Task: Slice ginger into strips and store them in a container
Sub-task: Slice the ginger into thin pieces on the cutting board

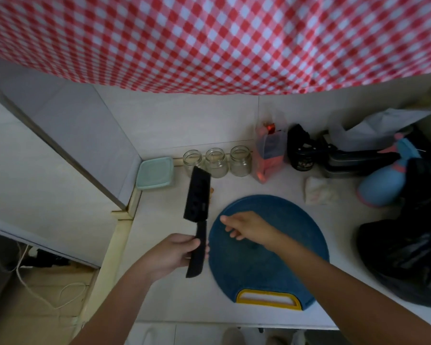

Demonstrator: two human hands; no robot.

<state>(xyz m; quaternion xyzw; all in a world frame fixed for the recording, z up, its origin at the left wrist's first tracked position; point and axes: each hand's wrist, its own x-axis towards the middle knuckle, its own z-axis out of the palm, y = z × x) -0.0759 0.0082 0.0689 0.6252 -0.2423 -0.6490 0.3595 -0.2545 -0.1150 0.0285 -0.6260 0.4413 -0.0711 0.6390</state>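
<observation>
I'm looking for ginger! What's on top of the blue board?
No ginger shows on the blue board. Only the right hand reaches across it, covering the part of the board beneath. The left hand holds a knife beside it.

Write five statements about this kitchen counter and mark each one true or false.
1. The left hand grips the handle of the black broad-bladed knife. True.
2. Ginger pieces lie on the round blue cutting board. False: no ginger shows on the board.
3. Three clear glass jars stand in a row at the back of the counter. True.
4. The right hand holds the blue spray bottle. False: the hand holds nothing, its fingers relaxed over the board; the bottle stands apart at the right.
5. The pale green lidded square container sits right of the jars. False: it sits to their left.
</observation>
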